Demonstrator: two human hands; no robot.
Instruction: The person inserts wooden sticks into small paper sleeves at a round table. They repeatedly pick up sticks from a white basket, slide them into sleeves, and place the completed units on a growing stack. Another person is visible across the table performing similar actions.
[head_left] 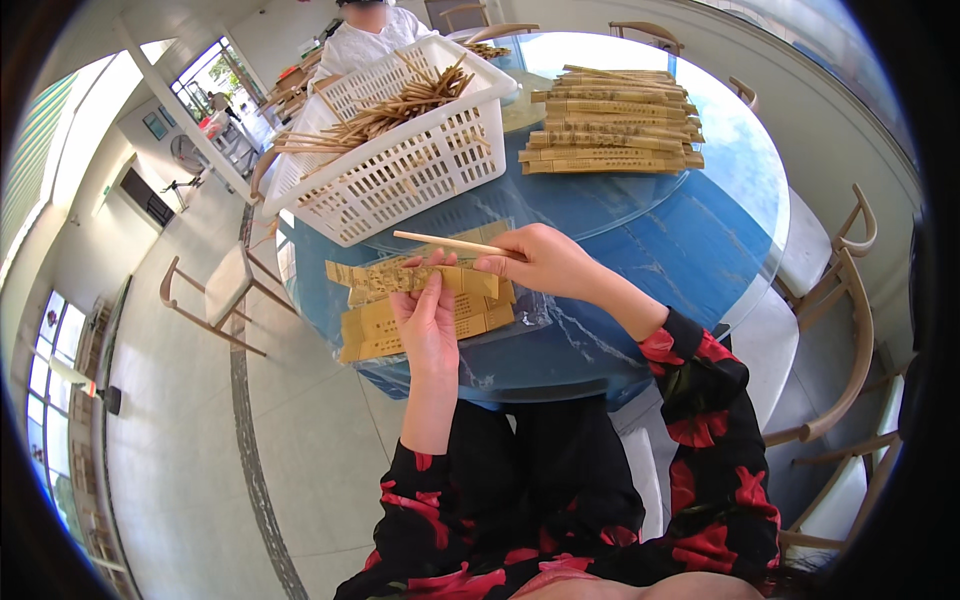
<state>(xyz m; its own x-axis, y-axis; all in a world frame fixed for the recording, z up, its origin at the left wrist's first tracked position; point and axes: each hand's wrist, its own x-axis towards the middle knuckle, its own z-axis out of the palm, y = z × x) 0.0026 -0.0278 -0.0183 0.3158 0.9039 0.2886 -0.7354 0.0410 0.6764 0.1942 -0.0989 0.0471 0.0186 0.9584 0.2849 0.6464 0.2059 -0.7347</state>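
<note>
My left hand [431,318] pinches a yellow-brown printed paper chopstick sleeve [474,281] between thumb and fingers, holding it level. My right hand [546,262] grips pale wooden chopsticks [440,241]; whether one or a pair, I cannot tell. Their free ends point left, just above the sleeve and apart from its opening. Under my hands, more flat paper sleeves [375,335] lie on clear plastic near the table's front edge. A white slotted plastic basket [400,195] beyond my left hand holds many loose chopsticks [400,112].
At the far right of the round blue marbled table [640,250] lies a pile of long paper sleeves [612,120]. Across the table sits a person in white [365,45], partly behind the basket. Wooden chairs [225,290] stand around the table.
</note>
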